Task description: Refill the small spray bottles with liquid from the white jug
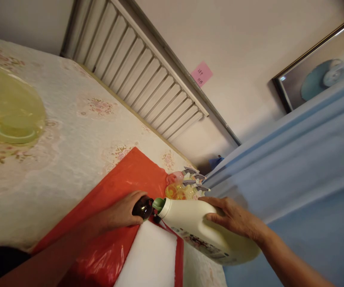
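My left hand (pixel 121 213) grips a small dark brown bottle (pixel 142 207) over a red plastic sheet (pixel 112 203). My right hand (pixel 234 217) holds a large cream-white jug (pixel 202 233) tipped on its side. The jug's green spout (pixel 159 204) touches the mouth of the brown bottle. Beneath them lies a white pad (pixel 148 257). Just beyond the jug stand several clear spray bottles (pixel 184 185) with grey trigger heads and pink and yellow contents.
A floral cloth (pixel 70 131) covers the table. A yellow translucent basin (pixel 8 111) sits at far left. A white radiator (pixel 142 71) lines the wall, with a pink note (pixel 201 73) beside it. Blue fabric (pixel 303 159) fills the right; a framed picture (pixel 324 67) hangs above.
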{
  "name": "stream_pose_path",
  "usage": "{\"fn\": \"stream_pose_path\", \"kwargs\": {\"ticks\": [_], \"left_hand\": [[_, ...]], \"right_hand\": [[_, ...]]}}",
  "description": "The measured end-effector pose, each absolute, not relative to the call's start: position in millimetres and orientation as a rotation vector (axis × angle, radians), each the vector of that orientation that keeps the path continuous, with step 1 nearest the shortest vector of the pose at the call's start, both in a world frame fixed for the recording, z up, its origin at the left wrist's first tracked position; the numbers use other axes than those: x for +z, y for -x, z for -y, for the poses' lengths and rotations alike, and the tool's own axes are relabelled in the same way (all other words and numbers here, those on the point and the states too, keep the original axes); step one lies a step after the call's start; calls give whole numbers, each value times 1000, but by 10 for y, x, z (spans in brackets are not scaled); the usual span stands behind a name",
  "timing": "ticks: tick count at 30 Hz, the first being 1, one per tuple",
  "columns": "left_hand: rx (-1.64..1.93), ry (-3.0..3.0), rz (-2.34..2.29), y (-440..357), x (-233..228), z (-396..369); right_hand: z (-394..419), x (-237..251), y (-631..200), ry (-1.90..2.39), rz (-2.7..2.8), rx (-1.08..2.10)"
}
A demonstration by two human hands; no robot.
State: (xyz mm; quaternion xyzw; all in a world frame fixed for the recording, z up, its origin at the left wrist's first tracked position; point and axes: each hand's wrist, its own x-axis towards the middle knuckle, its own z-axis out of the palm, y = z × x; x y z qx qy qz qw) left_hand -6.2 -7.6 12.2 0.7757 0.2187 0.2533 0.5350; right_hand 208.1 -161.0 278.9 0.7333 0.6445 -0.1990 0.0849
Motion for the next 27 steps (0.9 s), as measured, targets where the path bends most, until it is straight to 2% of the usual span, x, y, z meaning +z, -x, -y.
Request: {"fn": "stream_pose_path", "kwargs": {"ticks": [27], "left_hand": [[639, -1850, -486, 53, 91, 67]], "right_hand": [[1600, 2794, -2059, -2197, -1922, -583]]}}
